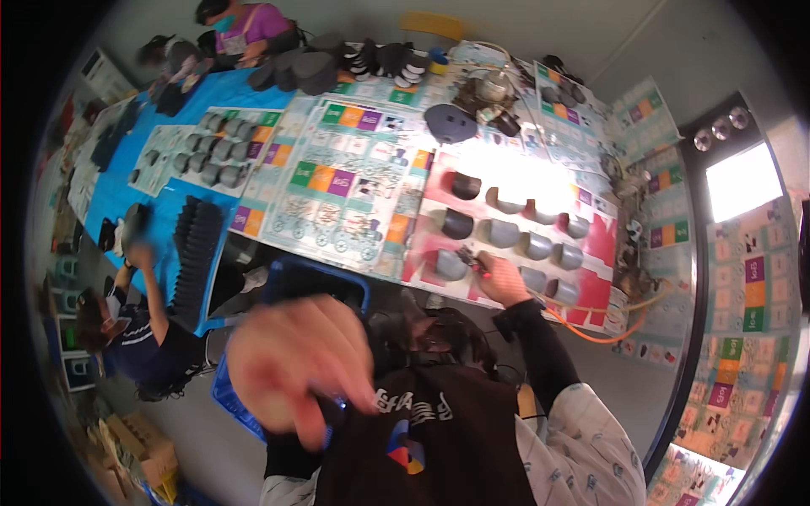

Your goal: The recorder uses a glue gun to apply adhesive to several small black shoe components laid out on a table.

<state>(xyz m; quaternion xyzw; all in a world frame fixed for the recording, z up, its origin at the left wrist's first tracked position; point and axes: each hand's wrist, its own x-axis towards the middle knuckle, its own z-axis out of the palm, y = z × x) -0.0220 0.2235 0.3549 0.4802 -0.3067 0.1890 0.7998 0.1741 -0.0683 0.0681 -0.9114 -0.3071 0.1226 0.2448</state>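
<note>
Your right hand (pixel 504 282) is at the near edge of the counter (pixel 390 266), fingers curled round a small dark tool (pixel 466 258) with some red on it; tool sticks out up-left of the fingers, exact grip too small to make out. Orange hose (pixel 601 340) loops behind and right of those fingers. Just left of them, by the tool, sits a grey curved piece (pixel 450 266), touching or not, can't tell; more grey pieces (pixel 537 245) in rows ahead and to the right, dark pieces (pixel 458 224) ahead-left, all on a red-stained sheet (pixel 600 244). Your left hand (pixel 295 358) is well left of the right fingers, nearer the camera, blurred: can't tell if its fingers are spread, pressed together or pinching anything; blue crate (pixel 366 297) just beyond it
</note>
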